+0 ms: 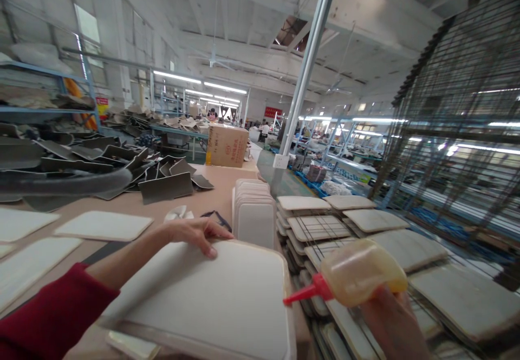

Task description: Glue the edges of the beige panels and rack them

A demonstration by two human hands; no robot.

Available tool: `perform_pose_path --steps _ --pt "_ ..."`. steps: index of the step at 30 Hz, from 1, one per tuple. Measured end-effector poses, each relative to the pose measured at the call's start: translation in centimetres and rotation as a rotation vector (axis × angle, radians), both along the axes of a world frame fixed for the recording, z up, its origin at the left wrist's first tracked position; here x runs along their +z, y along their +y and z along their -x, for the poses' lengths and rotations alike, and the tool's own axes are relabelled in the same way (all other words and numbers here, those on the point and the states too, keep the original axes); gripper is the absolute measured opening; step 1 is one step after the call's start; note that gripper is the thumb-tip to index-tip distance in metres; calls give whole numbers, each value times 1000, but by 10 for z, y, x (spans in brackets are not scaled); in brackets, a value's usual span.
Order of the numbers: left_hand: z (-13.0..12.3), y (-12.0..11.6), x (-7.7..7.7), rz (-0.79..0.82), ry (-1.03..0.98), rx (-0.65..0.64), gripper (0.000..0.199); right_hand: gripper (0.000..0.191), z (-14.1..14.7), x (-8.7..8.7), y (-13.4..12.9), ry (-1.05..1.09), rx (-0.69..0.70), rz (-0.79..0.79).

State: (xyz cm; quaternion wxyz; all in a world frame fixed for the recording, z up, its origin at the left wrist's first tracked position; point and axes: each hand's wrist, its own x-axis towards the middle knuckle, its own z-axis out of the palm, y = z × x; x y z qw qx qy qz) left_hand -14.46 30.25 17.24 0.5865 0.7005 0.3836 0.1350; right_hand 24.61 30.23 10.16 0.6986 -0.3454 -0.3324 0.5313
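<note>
Gluing step, by the look of it — left hand (pixel 195 233) spread flat on the panel (pixel 211 295) on the table (pixel 211 186), right hand (pixel 392 319) clenched round the bottle (pixel 361 273), nozzle (pixel 303 294) at the panel's right edge — next probably needing a steady squeeze along that edge.

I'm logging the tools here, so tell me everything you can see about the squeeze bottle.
The squeeze bottle is soft, see-through plastic holding yellowish liquid, with a red pointed nozzle. It lies almost sideways, nozzle aimed left at the right edge of the white panel. The right hand grips it from below; the nozzle tip looks at or just short of the panel.
</note>
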Motion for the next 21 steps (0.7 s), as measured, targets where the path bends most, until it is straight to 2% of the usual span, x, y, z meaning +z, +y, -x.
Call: perform_pose_path --steps 7,17,21 --pt "7 -2 -4 14 -4 -6 59 47 -5 -20 5 -111 36 -50" --pt "11 1 -6 -10 -3 28 54 48 0 -9 -2 -213 17 -28" --pt "11 1 -6 14 -26 26 55 39 0 -10 -5 -211 21 -57"
